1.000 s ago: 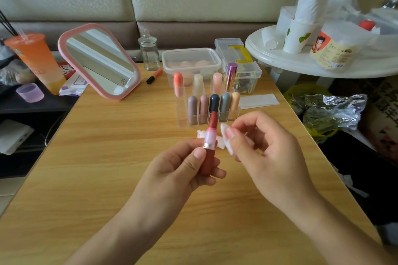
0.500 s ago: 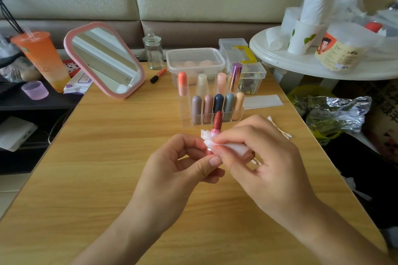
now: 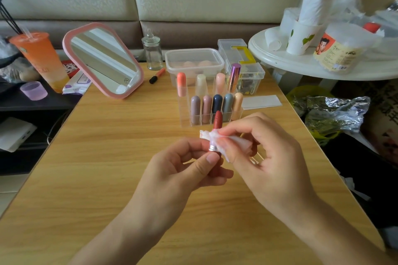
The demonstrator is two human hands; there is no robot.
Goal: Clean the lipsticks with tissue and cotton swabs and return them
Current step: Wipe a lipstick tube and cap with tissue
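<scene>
My left hand (image 3: pixel 183 170) grips the base of an open red lipstick (image 3: pixel 217 121), held upright over the wooden table (image 3: pixel 107 157). My right hand (image 3: pixel 265 154) pinches a white tissue (image 3: pixel 215 137) wrapped around the lipstick's neck just above its silver collar. Behind them stands a clear organizer (image 3: pixel 185 122) with several capped lipsticks in two rows. A folded white tissue (image 3: pixel 261 102) lies to the organizer's right. Cotton swabs lie on the table under my right hand, mostly hidden.
A pink-framed mirror (image 3: pixel 103 60) leans at the back left, beside a small glass jar (image 3: pixel 153 53) and an orange marker (image 3: pixel 157 75). Two clear plastic boxes (image 3: pixel 193 60) sit behind the organizer. An orange cup (image 3: pixel 38 60) stands at far left; a white round table (image 3: pixel 323 66) at right.
My right hand brought the tissue from beside the lipstick onto its neck and now wraps it there. The left hand has kept the lipstick upright in the same spot.
</scene>
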